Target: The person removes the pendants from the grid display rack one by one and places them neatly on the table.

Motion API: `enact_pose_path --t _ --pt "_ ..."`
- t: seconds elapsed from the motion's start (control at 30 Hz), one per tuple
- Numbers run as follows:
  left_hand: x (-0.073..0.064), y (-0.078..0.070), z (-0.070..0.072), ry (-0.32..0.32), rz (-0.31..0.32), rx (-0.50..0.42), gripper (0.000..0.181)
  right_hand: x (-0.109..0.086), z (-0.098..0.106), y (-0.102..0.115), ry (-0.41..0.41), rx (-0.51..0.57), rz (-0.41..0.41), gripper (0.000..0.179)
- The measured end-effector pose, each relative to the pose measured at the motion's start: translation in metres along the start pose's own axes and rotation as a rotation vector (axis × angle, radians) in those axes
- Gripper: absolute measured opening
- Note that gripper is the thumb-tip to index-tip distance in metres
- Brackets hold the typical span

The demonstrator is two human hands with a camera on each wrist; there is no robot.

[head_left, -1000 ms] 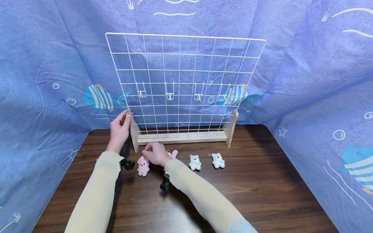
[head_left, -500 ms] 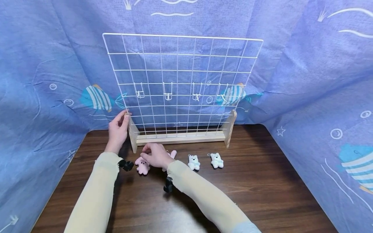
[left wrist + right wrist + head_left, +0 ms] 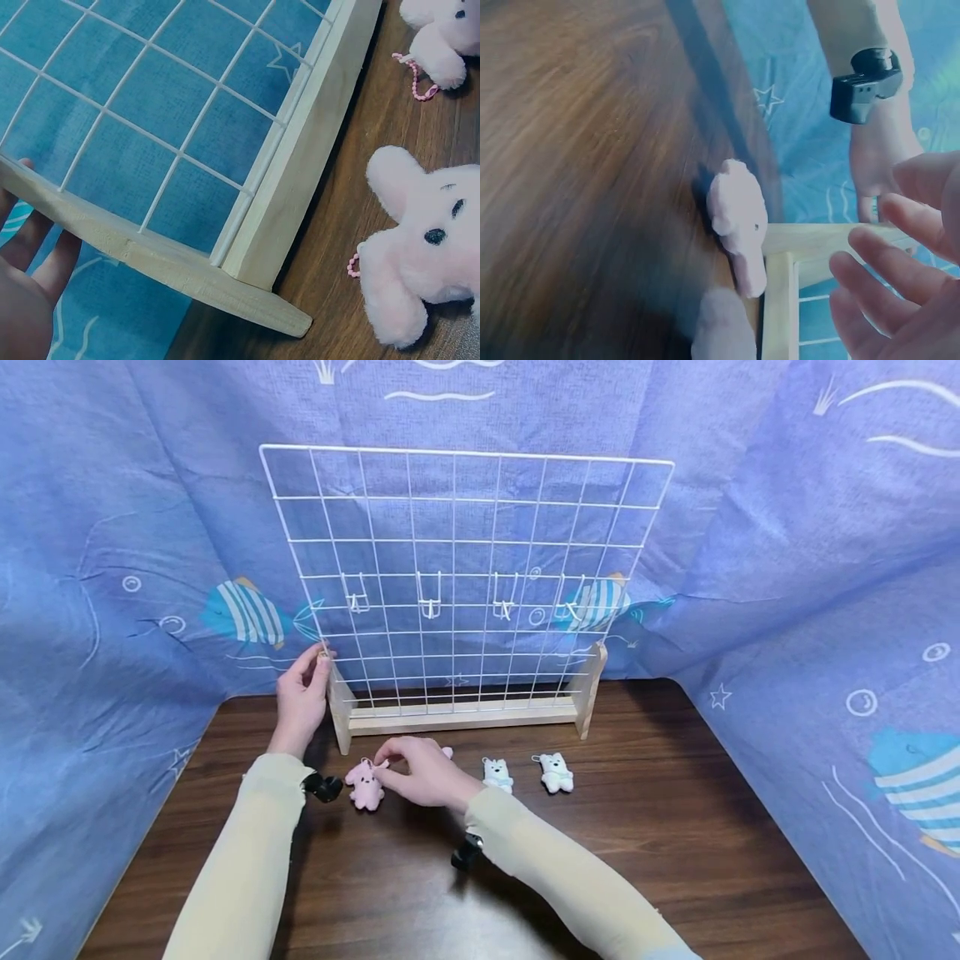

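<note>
My left hand (image 3: 302,692) grips the wooden side post (image 3: 161,259) at the left end of a white wire grid display rack (image 3: 453,539), fingers reaching behind the wood. My right hand (image 3: 429,772) hovers just right of a pink plush toy bear (image 3: 365,787) with a bead-chain loop. Its fingers (image 3: 889,274) are loosely bent, with nothing between them in the right wrist view. Another pink plush bear (image 3: 724,330) is mostly hidden behind this hand in the head view. Two white plush bears (image 3: 497,775) (image 3: 556,773) lie further right.
Several white hooks (image 3: 431,607) hang in a row on the grid. The rack's wooden base bar (image 3: 461,717) runs along the back of the dark brown table (image 3: 637,860). Blue fish-print cloth (image 3: 787,568) surrounds the table on the back and sides.
My right hand has drawn back to the right from the leftmost pink plush bear, uncovering more of its head. The left hand stays on the post. The head view has shifted slightly.
</note>
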State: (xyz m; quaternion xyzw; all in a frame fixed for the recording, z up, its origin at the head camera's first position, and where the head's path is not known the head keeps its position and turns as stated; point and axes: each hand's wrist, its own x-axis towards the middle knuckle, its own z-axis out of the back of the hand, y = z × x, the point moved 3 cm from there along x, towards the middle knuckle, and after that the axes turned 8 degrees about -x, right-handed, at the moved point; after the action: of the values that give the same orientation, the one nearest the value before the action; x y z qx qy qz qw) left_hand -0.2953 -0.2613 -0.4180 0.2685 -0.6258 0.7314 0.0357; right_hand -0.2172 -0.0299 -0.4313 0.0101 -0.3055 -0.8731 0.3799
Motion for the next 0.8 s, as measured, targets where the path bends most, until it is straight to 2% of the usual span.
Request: enact_pose_path --t 0.17,0.27,0.43,0.6,0.8 --pt "-0.001 -0.002 -0.001 -0.001 0.007 0.047 0.039 -0.023 0.015 -0.002 0.038 0.067 0.013 0.020" --pt "-0.001 -0.004 -0.002 -0.004 0.005 0.072 0.040 -0.040 0.026 -0.011 0.028 0.086 0.003 0.018" --pt "-0.002 -0.003 -0.003 -0.013 -0.002 0.092 0.042 -0.065 0.041 -0.026 -0.012 0.094 -0.011 0.012" --pt "-0.002 -0.004 -0.002 -0.019 -0.003 0.098 0.043 -0.089 0.053 -0.040 -0.047 0.097 -0.061 0.016" --pt "-0.004 -0.008 0.003 0.001 0.040 0.170 0.046 -0.112 0.068 -0.056 -0.143 0.023 -0.066 0.020"
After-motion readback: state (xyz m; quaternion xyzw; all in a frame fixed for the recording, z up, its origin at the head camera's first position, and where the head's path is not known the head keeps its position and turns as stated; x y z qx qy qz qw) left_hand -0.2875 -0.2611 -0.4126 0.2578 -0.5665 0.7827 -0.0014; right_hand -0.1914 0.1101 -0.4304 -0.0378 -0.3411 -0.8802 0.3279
